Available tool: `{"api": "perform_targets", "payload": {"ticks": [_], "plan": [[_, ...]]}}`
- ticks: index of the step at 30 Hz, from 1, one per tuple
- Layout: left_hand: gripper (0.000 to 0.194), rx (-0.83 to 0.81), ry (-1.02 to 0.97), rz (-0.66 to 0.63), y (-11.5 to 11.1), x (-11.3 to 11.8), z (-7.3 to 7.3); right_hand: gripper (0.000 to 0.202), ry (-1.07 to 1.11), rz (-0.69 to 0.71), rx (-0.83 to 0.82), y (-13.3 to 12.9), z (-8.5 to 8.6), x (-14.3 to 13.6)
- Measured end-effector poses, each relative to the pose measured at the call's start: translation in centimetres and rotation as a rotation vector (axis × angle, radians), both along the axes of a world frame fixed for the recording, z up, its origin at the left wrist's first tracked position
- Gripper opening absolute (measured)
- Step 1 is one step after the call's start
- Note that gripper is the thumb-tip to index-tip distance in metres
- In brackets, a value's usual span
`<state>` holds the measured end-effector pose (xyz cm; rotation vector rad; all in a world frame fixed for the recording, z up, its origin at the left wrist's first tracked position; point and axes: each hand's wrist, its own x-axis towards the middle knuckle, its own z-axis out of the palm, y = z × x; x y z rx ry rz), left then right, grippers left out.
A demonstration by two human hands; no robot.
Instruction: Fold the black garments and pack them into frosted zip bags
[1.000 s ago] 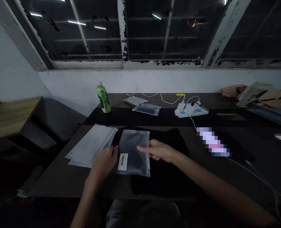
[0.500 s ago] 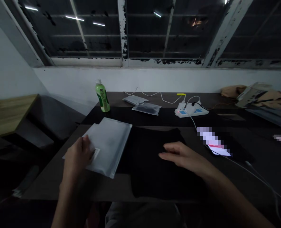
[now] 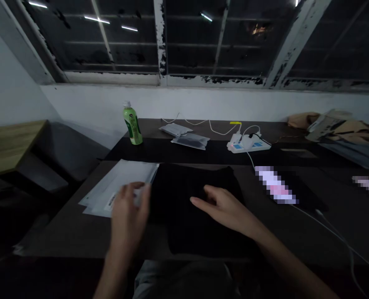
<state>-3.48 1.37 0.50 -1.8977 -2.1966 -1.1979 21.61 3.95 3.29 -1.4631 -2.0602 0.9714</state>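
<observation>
My left hand (image 3: pixel 130 211) is over the right part of some frosted plastic zip bags (image 3: pixel 119 178), which lie stacked on the left of the dark table. Its thumb and fingers are apart, with nothing held between them. A small label (image 3: pixel 110 202) shows on the top bag beside that hand. To the right of the bags a black cloth (image 3: pixel 200 232) is spread out; its folds are hard to make out in the dim light. Over the cloth's right part is my right hand (image 3: pixel 223 205), thumb and fingers apart and holding nothing.
A green bottle (image 3: pixel 133 126) stands at the back left, near two small clear packets (image 3: pixel 190 141). Behind the cloth's right side lies a white power strip (image 3: pixel 249 144) with plugs and cables. A lit phone (image 3: pixel 276 187) lies to the right, and brown paper packaging (image 3: pixel 349 128) at the far right.
My left hand has let go of the frosted bag, which now lies flat on the stack, and has moved right toward the cloth. My right hand has shifted slightly left.
</observation>
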Motion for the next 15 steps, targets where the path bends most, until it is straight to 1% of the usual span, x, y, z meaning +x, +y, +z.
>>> {"api": "perform_targets", "payload": {"ticks": [1, 2, 3, 5, 7, 9, 11, 12, 13, 15], "plan": [[0.040, -0.031, -0.046, -0.095, -0.5, 1.7, 0.0, 0.040, 0.014, 0.004, -0.011, 0.0, -0.3, -0.1], [0.042, -0.059, -0.079, -0.156, -0.9, 3.2, 0.0, 0.038, 0.019, 0.000, -0.014, 0.0, -0.5, 0.1], [0.043, -0.089, -0.107, -0.174, -1.2, 4.3, -0.1, 0.037, 0.012, -0.012, -0.008, 0.0, -0.7, 0.6], [0.047, -0.131, -0.144, -0.176, -1.6, 5.4, -0.5, 0.037, -0.050, -0.061, 0.017, 0.1, -1.3, 2.5], [0.049, -0.158, -0.164, -0.157, -1.8, 5.4, -1.0, 0.034, -0.184, -0.175, 0.051, 0.2, -2.1, 4.8], [0.048, -0.161, -0.142, -0.164, -2.0, 4.9, -1.4, 0.024, -0.347, -0.368, 0.094, -0.1, -3.1, 6.8], [0.044, -0.130, -0.070, -0.205, -2.3, 4.3, -1.7, 0.021, -0.422, -0.517, 0.148, -0.9, -3.6, 7.7], [0.042, -0.105, -0.023, -0.230, -2.5, 4.1, -1.8, 0.022, -0.409, -0.545, 0.191, -1.5, -3.6, 7.7], [0.040, -0.082, 0.021, -0.256, -2.9, 4.0, -1.7, 0.023, -0.370, -0.538, 0.249, -2.1, -3.5, 7.4], [0.039, -0.065, 0.086, -0.323, -3.7, 3.9, -1.3, 0.022, -0.267, -0.440, 0.384, -3.6, -2.8, 6.2]]}}
